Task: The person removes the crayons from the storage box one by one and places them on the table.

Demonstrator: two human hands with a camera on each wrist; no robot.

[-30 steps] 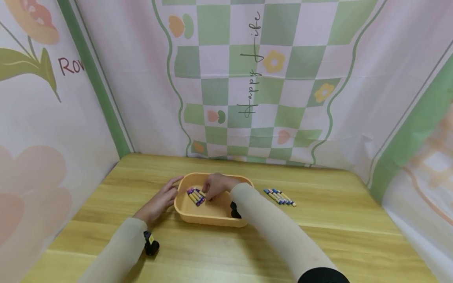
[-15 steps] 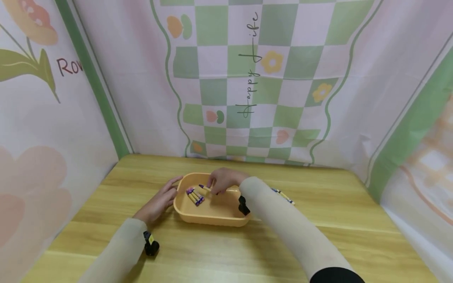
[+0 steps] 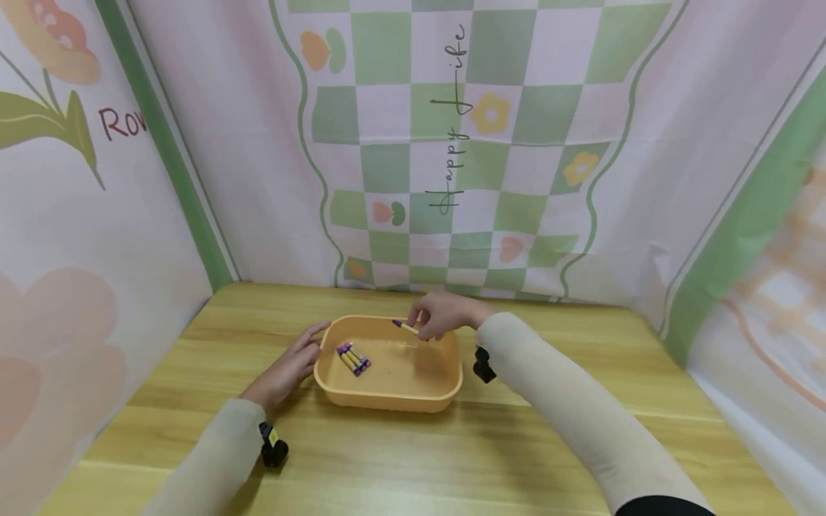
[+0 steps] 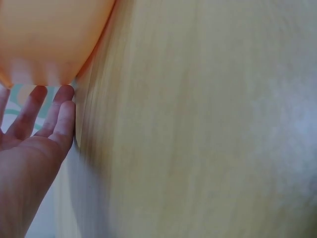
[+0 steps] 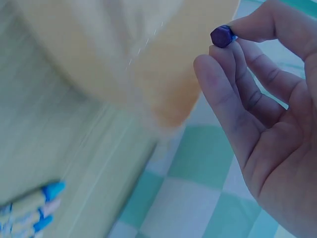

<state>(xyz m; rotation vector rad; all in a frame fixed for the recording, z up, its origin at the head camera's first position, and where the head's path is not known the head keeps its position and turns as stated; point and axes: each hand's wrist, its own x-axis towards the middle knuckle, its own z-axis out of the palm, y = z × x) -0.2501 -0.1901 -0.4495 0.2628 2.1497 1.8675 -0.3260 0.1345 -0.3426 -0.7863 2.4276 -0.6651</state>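
Right hand [image 3: 445, 314] has come up out of the tray [image 3: 387, 398] with one purple crayon [image 3: 405, 327] pinched between thumb and fingers [image 5: 233, 59]; a second ago that hand was down on the crayon cluster inside the tray, half a second ago it was just lifting off with the crayon. It now sits above the tray's far right rim, crayon tip pointing left over the tray interior, clear of the floor. The right wrist view confirms the clamp: purple end cap [image 5: 222, 36] is held between thumb tip and index, other fingers loosely curled beside it. My read: one crayon is being moved out of the tray, the heading looks rightward, but the drop spot isn't shown. Left hand [image 3: 290, 367] hasn't moved: flat on the table [image 3: 555, 430], fingers [image 4: 59, 106] straight and together, tips touching the tray's left outer wall [image 4: 44, 44], holding nothing, likely just steadying it. Tray contents now: a small bunch of purple-and-yellow crayons [image 3: 353, 357] lying side by side at the left of the floor, rest of the floor bare; exact count is too small to tell. A separate row of blue-tipped crayons [image 5: 27, 208] lies on the table right of the tray, seen only in the right wrist view; in the head view the right forearm hides it.
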